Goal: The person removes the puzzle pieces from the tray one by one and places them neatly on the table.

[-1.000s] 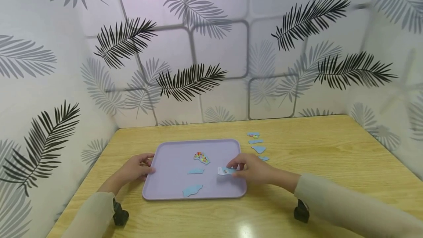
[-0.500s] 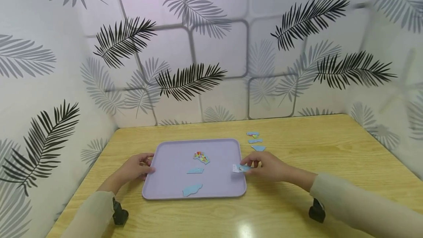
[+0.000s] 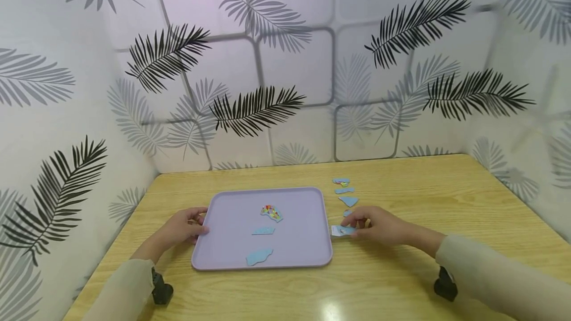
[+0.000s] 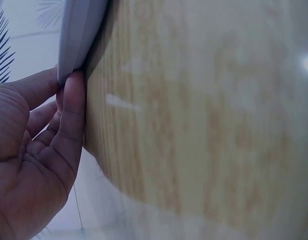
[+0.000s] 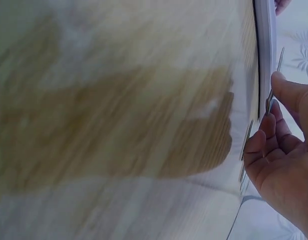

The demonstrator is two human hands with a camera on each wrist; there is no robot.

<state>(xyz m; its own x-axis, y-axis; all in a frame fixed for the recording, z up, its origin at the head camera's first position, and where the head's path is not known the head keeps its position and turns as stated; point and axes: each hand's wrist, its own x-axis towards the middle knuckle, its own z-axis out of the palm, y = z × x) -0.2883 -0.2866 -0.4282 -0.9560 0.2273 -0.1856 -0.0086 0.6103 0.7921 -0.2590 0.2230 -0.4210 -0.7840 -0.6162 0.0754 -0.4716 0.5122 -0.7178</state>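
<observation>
A small recording corner is seen, though whether it is housed in a home, an office or a studio cannot be told. A wood-grain table (image 3: 446, 202) is closed in behind and on both sides by pale walls (image 3: 299, 73) printed with dark and grey leaves (image 3: 263, 110). Over the table, small black cameras (image 3: 162, 292) are worn at two beige sleeves (image 3: 122, 289).

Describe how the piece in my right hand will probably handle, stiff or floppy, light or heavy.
The piece is probably stiff: pinched at one end by the right hand, it shows no sag. Its thin edge suggests it's light.
</observation>
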